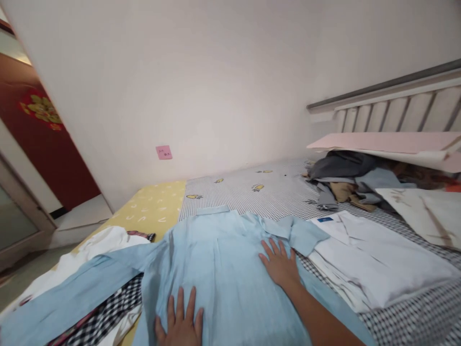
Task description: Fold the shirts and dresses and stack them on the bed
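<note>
checked bed sheet (252,202): pale blue long-sleeved shirt (219,283) lies spread on it, long axis running away from the person, collar (212,210) pointing toward the wall (180,96). right hand (279,263) nearer the collar, left hand (179,319) further off; both open, flat on the cloth, gripping nothing.

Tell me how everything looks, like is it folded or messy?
Light blue shirt, spread flat, one sleeve stretched out
Left hand, open flat on the shirt
Right hand, open flat on the shirt
White garment, folded
Dark clothes pile, heaped up
Pink sheet, resting on the pile
</note>
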Motion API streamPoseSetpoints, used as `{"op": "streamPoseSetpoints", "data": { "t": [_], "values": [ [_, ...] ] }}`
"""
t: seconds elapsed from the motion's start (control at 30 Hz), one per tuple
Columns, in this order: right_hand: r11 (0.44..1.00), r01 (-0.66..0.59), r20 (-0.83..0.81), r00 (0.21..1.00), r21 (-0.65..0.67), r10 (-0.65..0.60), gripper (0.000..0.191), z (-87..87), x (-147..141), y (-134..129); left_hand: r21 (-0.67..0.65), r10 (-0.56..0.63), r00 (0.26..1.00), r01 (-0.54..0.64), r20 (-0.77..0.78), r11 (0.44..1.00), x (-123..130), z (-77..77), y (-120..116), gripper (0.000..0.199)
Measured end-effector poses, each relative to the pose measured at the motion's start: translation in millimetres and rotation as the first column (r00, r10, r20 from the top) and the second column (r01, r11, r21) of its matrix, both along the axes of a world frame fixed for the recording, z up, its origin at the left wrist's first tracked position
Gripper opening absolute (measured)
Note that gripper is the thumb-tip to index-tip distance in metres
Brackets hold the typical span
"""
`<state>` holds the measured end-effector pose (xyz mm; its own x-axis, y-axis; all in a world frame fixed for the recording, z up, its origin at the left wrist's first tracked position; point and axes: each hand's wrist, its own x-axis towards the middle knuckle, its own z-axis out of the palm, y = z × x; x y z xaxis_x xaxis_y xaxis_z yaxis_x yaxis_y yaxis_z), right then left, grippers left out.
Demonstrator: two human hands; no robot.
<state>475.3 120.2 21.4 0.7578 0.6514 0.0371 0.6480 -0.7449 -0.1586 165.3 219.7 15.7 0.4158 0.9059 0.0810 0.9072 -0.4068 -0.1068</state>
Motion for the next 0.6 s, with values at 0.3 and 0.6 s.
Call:
{"op": "streamPoseSetpoints", "data": {
  "t": [0.3,0.6],
  "values": [
    [1.0,0.002,0.019,1.0,-0.03,-0.001,0.059,-0.3,-1,-2,-0.016,0.024,0.999,-0.024,-0.028,1.0,4,18.8,-16,0.052],
    [0.997,-0.061,-0.137,0.988,0.056,0.069,0.049,35.3,6,-6,0.013,0.027,0.998,-0.028,0.054,1.0,2,0.0,-3,0.051]
  ]
}}
